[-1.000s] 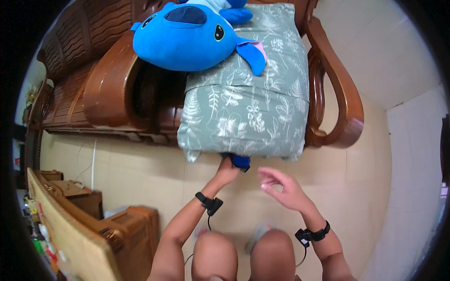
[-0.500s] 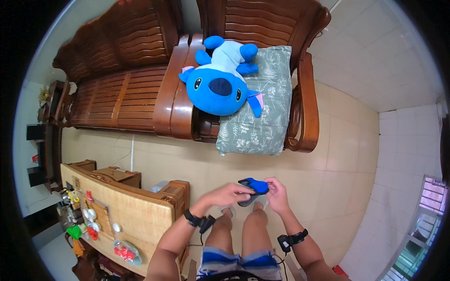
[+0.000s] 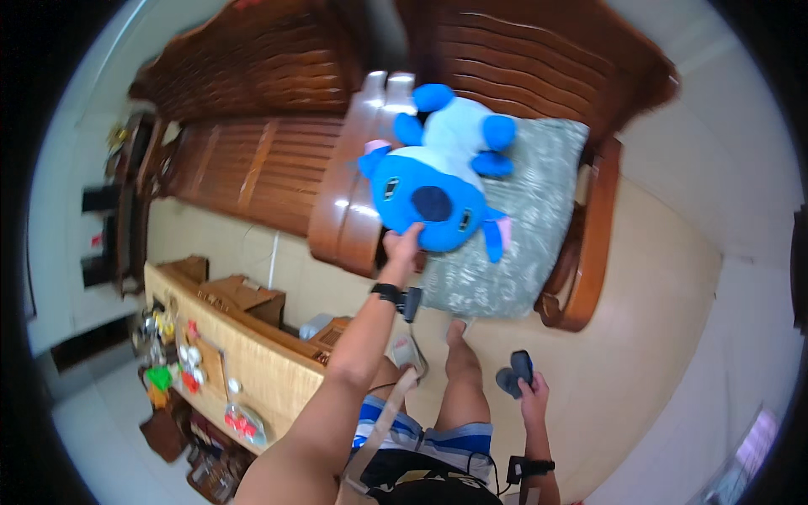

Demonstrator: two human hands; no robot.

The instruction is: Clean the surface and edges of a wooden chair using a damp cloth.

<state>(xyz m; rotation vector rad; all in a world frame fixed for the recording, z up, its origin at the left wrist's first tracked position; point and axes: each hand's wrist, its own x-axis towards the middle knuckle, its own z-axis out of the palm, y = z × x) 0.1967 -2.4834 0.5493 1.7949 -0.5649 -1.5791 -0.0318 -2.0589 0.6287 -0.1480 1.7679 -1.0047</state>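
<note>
While the right hand (image 3: 534,397) clasps a dark, two-lobed object (image 3: 522,364), its material unclear, near five o'clock, the left hand (image 3: 402,246) pinches the big-headed, blue-and-white plush toy (image 3: 446,172) toward twelve, apparently a gripping step whose next move calls for firmness.

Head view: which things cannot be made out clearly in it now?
In the head view:
Dark item in the right hand: small, blurred, partly covered by it; kind unclear.
Cushion: partly hidden by the plush; print blurred.
Table items: many too small to tell.
</note>
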